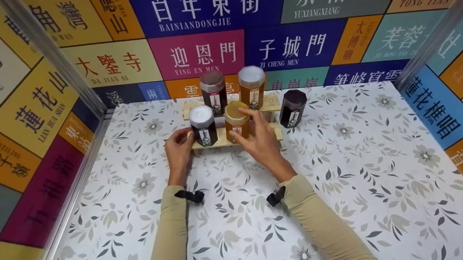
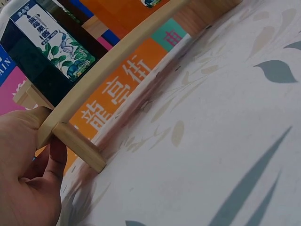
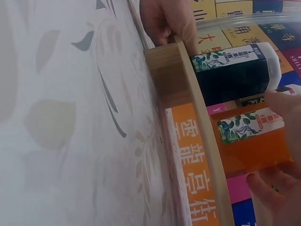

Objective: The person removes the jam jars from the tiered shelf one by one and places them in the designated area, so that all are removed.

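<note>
A two-step wooden rack (image 1: 277, 132) bears jars on both steps. At its left front end my left hand (image 1: 178, 148) pinches the wood between thumb and fingers; the left wrist view shows the gripped end and a short wooden leg (image 2: 81, 147). My right hand (image 1: 264, 142) holds an orange jar (image 1: 234, 121) on the front step, thumb and fingers on opposite sides. Left of it on that step stands a dark jar with a white lid (image 1: 203, 126). The right wrist view shows the labelled orange jar (image 3: 254, 148) between the right hand's fingers.
Behind, a dark jar (image 1: 213, 91) and an amber jar with a pale lid (image 1: 252, 86) stand on the rear step. Another dark jar (image 1: 293, 108) is on the floral-covered table (image 1: 354, 171), right of the rack. Colourful sign-printed walls (image 1: 197, 55) border the table.
</note>
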`<state>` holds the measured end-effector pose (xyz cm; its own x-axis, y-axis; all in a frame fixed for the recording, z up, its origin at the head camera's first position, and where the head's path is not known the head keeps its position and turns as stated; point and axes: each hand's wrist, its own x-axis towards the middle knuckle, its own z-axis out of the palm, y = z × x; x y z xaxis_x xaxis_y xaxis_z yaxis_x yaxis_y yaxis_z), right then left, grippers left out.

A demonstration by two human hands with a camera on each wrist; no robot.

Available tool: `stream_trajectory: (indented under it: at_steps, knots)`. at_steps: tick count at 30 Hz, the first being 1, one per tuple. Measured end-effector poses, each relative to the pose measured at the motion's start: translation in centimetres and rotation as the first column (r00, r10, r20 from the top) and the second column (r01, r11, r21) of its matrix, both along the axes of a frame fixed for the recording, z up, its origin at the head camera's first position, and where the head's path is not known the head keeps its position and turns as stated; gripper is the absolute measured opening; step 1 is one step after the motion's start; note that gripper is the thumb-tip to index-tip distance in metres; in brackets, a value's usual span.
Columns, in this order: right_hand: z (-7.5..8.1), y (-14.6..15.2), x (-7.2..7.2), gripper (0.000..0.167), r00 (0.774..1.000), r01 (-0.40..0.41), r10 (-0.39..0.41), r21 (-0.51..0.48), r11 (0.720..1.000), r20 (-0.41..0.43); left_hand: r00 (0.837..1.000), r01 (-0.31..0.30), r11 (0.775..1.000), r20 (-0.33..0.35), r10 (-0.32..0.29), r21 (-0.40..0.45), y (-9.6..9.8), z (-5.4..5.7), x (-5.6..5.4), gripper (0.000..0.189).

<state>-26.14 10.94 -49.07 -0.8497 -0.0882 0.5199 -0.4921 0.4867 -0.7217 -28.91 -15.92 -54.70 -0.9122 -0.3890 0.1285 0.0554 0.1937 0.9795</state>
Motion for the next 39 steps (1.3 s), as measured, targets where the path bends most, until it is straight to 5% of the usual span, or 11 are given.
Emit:
stream_trajectory:
  at_steps: [5,24,39]
  knots:
    - [0.2,0.2,0.2,0.064,0.997,0.068,-0.066,0.057,0.996,-0.042,1.0,0.014,1.0,-0.02,-0.014,0.021,0.0,0.0,0.2,0.021]
    - [-0.1,6.2,1.2,0.068,0.998,0.069,-0.069,0.022,0.997,-0.003,1.0,0.015,0.999,0.0,-0.015,0.034,0.2,0.1,0.2,0.02]
    - [0.2,10.3,0.9,0.07,0.975,0.207,-0.202,0.049,0.977,-0.089,1.0,0.027,0.998,-0.017,-0.026,0.05,0.2,0.1,0.2,0.023]
